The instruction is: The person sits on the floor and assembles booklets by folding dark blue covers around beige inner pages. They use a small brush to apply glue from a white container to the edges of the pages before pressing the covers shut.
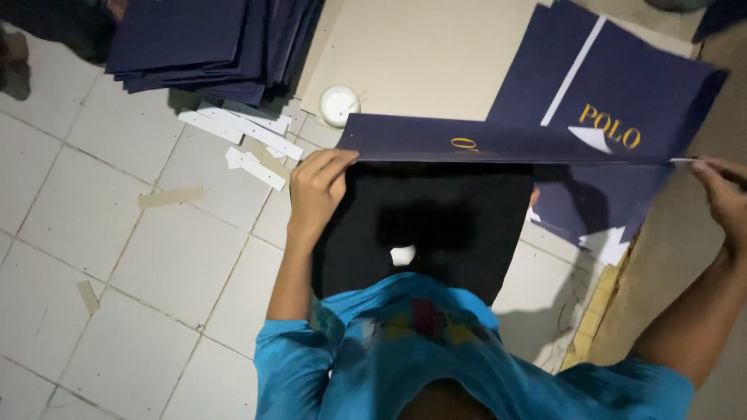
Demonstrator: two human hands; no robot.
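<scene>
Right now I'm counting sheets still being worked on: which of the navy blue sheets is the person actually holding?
The long folded navy sheet held between the left hand and right hand; the stack lies untouched on the floor, top left.

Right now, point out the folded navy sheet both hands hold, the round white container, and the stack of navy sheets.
Folded navy sheet (498, 144), head view: middle of the raised fold.
Round white container (339, 104), head view: centre of its lid.
Stack of navy sheets (210, 43), head view: top sheet.

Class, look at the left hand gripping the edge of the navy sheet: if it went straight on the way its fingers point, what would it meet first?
Probably the small white round tub on the floor beyond the navy sheet; the left hand points up-picture toward it, though depth is unclear.
</scene>
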